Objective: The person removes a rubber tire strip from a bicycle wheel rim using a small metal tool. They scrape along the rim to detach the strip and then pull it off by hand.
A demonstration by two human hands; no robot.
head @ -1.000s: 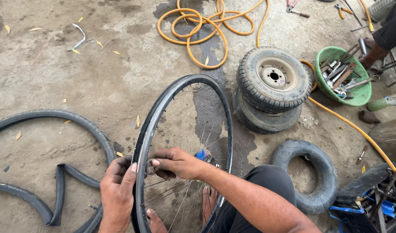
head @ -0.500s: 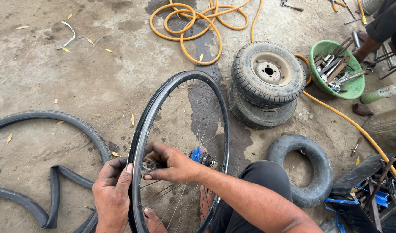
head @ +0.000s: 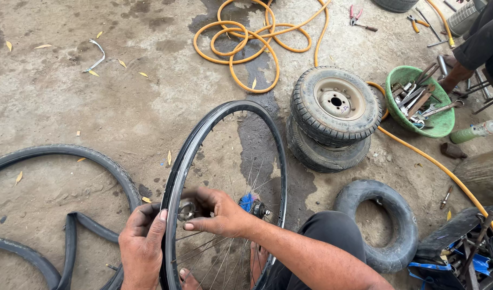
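Bicycle wheel (head: 225, 161) is standing upright on the concrete floor (head: 96, 96) between our knees. We are gripping its rim with our left hand (head: 141, 247) and pinching the hub (head: 186, 210) with our right hand (head: 219, 212).

- A coiled orange rubber hose (head: 257, 40) lies on the concrete floor (head: 96, 96).
- 2 small grey-hubbed tyres (head: 335, 104) are stacked beside it.
- A green plastic basin (head: 442, 126) holds metal tools.
- A black inflated inner tube (head: 378, 225) lies near the stack.
- A loose black bicycle tyre (head: 69, 153) and a flat black inner tube (head: 69, 247) lie apart.
- Red-handled pliers (head: 356, 13) rest beyond the hose.
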